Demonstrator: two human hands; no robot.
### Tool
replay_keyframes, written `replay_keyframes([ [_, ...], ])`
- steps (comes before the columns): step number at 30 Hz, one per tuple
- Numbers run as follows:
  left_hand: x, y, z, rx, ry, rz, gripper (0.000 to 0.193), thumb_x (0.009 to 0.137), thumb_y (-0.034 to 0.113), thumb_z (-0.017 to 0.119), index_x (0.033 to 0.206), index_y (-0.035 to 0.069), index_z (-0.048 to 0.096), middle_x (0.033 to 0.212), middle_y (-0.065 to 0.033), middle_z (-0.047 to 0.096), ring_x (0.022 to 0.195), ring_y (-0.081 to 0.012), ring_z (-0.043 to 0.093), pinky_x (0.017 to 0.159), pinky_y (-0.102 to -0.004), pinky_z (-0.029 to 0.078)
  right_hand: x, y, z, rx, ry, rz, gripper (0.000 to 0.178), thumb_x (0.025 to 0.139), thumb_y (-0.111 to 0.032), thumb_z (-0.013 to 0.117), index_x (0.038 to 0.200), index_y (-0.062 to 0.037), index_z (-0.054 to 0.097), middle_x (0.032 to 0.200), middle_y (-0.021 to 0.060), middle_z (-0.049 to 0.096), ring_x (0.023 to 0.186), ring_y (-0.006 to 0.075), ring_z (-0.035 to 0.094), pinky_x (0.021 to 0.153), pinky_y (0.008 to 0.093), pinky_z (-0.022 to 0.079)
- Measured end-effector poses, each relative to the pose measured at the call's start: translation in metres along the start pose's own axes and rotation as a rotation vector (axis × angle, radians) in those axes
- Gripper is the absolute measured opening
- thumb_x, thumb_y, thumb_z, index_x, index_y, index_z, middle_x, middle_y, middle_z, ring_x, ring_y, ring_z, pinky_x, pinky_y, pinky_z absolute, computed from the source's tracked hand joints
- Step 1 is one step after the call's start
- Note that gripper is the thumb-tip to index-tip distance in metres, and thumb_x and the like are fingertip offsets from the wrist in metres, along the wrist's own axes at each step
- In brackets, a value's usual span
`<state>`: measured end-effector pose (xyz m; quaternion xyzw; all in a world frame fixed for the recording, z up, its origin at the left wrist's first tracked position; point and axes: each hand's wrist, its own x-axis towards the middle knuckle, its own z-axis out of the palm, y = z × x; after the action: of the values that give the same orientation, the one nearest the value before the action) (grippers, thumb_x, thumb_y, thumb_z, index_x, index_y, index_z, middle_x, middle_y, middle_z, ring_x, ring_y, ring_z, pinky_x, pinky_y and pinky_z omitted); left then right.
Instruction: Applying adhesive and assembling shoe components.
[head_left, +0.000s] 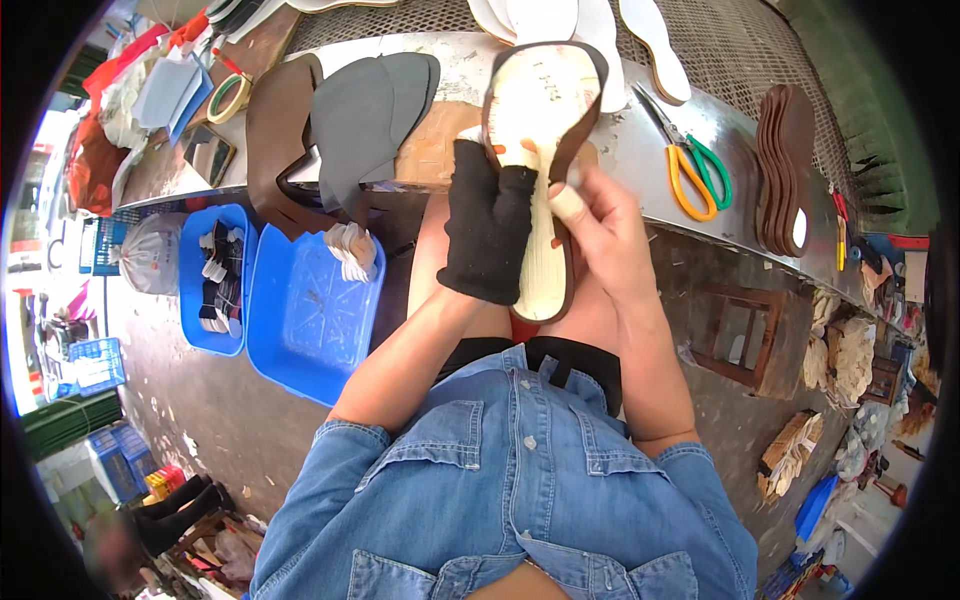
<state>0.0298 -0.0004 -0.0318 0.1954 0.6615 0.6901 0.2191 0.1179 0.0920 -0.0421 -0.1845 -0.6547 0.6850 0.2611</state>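
Note:
In front of me, a cream shoe insole (545, 95) with dark brown leather (592, 122) standing up around its edge is held over my lap at the table's edge. My left hand (487, 230), in a black fingerless glove, is closed around the insole's middle, thumb and fingers across its face. The bare right hand (612, 228) pinches the leather at the right edge, thumb on top; some of its fingers are hidden behind. Scissors (690, 178) with orange and green handles lie to the right, beside a stack of brown sole-shaped leather pieces (784, 170).
Brown leather pieces (278, 130) and grey ones (368, 112) overhang the metal table's (735, 125) front edge. White insoles (657, 45) lie farther back. A tape roll (229, 99) sits left. Below stand blue bins (310, 320) and a wooden stool (755, 340). Another person's legs show lower left.

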Motion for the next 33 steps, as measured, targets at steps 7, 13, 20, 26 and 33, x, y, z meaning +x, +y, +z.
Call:
replay_keyframes([
  [7,0.035,0.019,-0.021,-0.780,-0.353,-0.308,0.043,0.091,0.031,0.057,0.119,-0.001,0.052,0.106,-0.0118,0.062,0.090,-0.0168,0.063,0.076,-0.0289,0.053,-0.017,0.008,-0.017,-0.180,-0.277,0.009,0.020,0.081,-0.011,0.067,0.097,-0.0003,0.060,0.072,0.0009,0.056,0.063,0.0032,0.049,0.055,0.0213,0.042],
  [13,0.020,0.012,-0.004,-0.554,-0.242,-0.145,0.044,0.088,0.024,0.062,0.121,-0.003,0.051,0.108,-0.0123,0.063,0.092,-0.0177,0.064,0.078,-0.0295,0.052,0.004,0.005,-0.027,0.457,-0.010,0.041,0.038,0.099,-0.034,0.042,0.100,-0.0004,0.060,0.079,0.0024,0.062,0.062,0.0078,0.055,0.054,0.0223,0.043],
  [20,-0.001,0.011,0.017,-0.593,-0.050,-0.134,0.035,0.087,0.013,0.063,0.117,-0.003,0.054,0.103,-0.0094,0.063,0.087,-0.0140,0.063,0.072,-0.0259,0.052,0.021,-0.015,-0.001,0.595,0.211,0.113,0.039,0.098,-0.034,0.047,0.098,0.0025,0.062,0.084,0.0052,0.065,0.067,0.0112,0.059,0.058,0.0250,0.047],
  [26,0.005,0.011,0.018,-0.493,-0.005,-0.086,0.034,0.089,0.017,0.060,0.116,-0.003,0.054,0.101,-0.0097,0.063,0.083,-0.0137,0.062,0.069,-0.0266,0.052,0.022,-0.001,-0.012,0.007,0.149,-0.123,0.024,0.095,-0.021,0.053,0.088,0.0012,0.059,0.070,-0.0010,0.056,0.059,0.0053,0.043,0.050,0.0254,0.035],
  [33,0.015,0.008,0.015,-0.620,0.012,-0.164,0.037,0.091,0.023,0.059,0.117,-0.002,0.053,0.103,-0.0115,0.063,0.083,-0.0154,0.063,0.069,-0.0277,0.053,0.012,-0.010,-0.006,-0.169,0.142,-0.127,0.018,0.090,-0.017,0.060,0.089,0.0015,0.059,0.077,-0.0025,0.057,0.073,0.0046,0.050,0.065,0.0205,0.042],
])
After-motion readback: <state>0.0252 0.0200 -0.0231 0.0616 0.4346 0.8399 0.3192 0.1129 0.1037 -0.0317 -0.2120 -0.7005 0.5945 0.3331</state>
